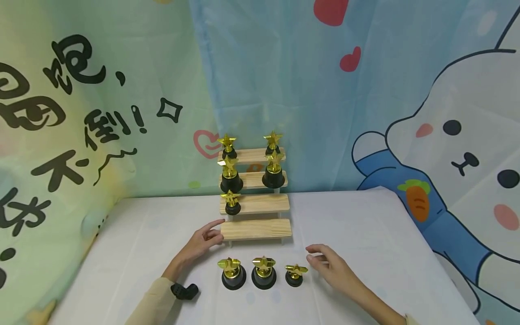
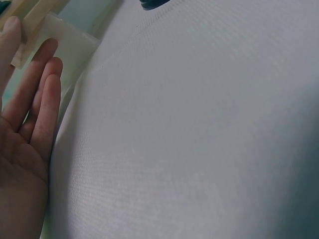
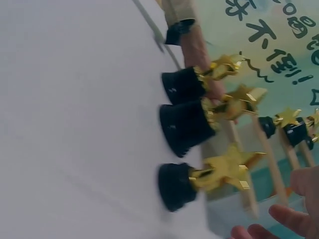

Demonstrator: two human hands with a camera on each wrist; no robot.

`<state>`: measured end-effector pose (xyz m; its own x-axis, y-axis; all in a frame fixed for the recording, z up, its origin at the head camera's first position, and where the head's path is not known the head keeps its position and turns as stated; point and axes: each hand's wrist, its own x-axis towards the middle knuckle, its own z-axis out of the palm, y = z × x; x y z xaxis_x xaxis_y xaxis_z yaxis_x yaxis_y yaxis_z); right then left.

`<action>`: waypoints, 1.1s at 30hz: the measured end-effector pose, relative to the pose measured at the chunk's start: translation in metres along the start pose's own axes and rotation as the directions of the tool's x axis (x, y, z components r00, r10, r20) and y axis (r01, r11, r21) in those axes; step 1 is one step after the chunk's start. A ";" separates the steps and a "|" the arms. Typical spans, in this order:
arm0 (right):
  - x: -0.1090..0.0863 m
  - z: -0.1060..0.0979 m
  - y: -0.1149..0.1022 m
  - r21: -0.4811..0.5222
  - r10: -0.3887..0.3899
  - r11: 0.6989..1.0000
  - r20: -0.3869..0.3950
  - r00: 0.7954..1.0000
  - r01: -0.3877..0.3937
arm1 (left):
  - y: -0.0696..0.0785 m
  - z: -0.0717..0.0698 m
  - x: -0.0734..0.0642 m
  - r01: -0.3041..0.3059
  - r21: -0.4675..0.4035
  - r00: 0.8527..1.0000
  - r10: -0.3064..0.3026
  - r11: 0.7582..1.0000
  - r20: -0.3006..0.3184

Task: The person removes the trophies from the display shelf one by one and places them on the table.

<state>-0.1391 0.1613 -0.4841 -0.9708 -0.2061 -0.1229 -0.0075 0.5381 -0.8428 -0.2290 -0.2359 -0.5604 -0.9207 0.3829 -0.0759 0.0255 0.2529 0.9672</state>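
A tiered wooden stand (image 1: 256,229) rises in steps at the middle of the table. My left hand (image 1: 203,240) is at the left end of its lowest step, fingertips right at the wood; the left wrist view shows its fingers (image 2: 47,107) extended beside the stand. My right hand (image 1: 334,267) holds nothing, fingers loosely bent, just right of a small gold star trophy (image 1: 295,274). That trophy stands in a row in front of the stand with a larger middle trophy (image 1: 264,272) and a left trophy (image 1: 233,273), all on black bases.
On the upper three steps stand several more star trophies, among them one on the third step down (image 1: 232,203) and one at the right of the second step (image 1: 274,169). A printed cloth backdrop (image 1: 284,81) hangs behind the white-covered table (image 1: 345,221).
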 end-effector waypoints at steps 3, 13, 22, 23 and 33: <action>0.010 -0.006 -0.013 -0.055 -0.068 0.996 -0.032 0.997 0.066 | 0.001 0.000 0.000 0.005 -0.007 1.000 -0.005 1.000 -0.004; 0.046 -0.005 -0.055 -0.097 -0.237 0.968 -0.033 0.971 0.233 | 0.000 0.000 0.000 -0.012 0.008 1.000 0.012 1.000 0.009; 0.074 0.002 -0.077 -0.072 -0.304 0.950 0.015 0.952 0.305 | 0.001 0.001 0.001 -0.008 0.001 1.000 0.008 1.000 0.007; 0.076 0.002 -0.079 -0.072 -0.306 0.949 0.019 0.952 0.307 | 0.001 0.001 0.001 -0.011 0.001 1.000 0.011 1.000 0.007; 0.091 0.010 -0.094 -0.051 -0.310 0.948 0.054 0.949 0.313 | 0.001 0.000 0.000 -0.006 0.012 1.000 0.006 1.000 0.006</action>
<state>-0.2241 0.0844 -0.4213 -0.9061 -0.4068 0.1166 -0.3232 0.4872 -0.8113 -0.2285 -0.2357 -0.5590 -0.9182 0.3896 -0.0719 0.0351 0.2610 0.9647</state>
